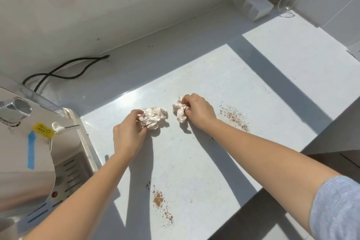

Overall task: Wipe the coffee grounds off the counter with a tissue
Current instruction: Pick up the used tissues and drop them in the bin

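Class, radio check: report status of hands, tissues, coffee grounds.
Left hand grips crumpled tissue; right hand grips second tissue. Grounds unwiped: right patch, near patch. Nothing in the way.

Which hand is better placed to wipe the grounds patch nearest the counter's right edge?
Right. The right hand grips a crumpled tissue just beside that patch; the left hand, gripping a second tissue, lies farther off.

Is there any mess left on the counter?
Yes. Brown coffee grounds are spilled just right of the right hand, and a second patch lies near the front edge of the counter.
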